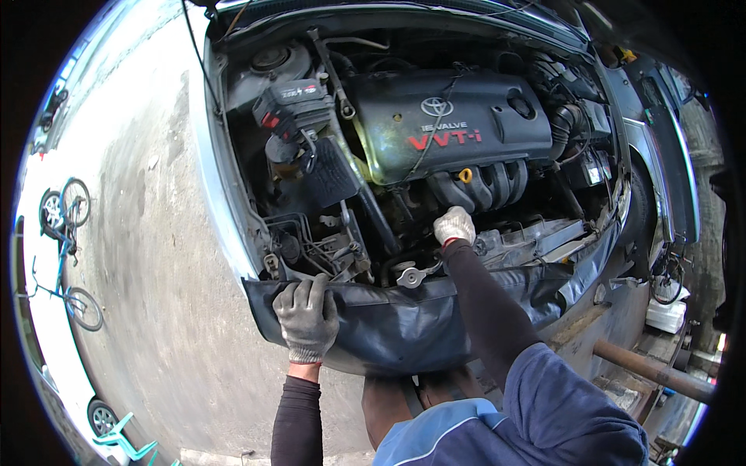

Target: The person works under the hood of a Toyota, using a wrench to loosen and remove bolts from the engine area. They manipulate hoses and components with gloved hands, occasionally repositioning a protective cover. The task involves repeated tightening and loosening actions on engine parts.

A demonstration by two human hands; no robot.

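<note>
My left hand [305,317], in a grey-palmed work glove, lies on the left end of the black fender cover [404,330] draped over the car's front edge. Its fingers stretch forward over the cover's top. My right hand [454,225], in a whitish knit glove, reaches into the engine bay just below the black intake manifold [486,186]. The right fingers are curled closed, and whatever they hold is hidden. A silver radiator cap [410,277] sits near the cover, to the left of my right forearm. The yellow dipstick ring [465,175] shows above my right hand.
A black plastic engine cover [458,116] fills the middle of the bay. At its left are a reservoir [284,151] and a metal bar [365,194]; a battery [597,167] is at the right. Bicycles [70,256] and a white car [58,342] stand far left. A rusty pipe [653,370] juts in lower right.
</note>
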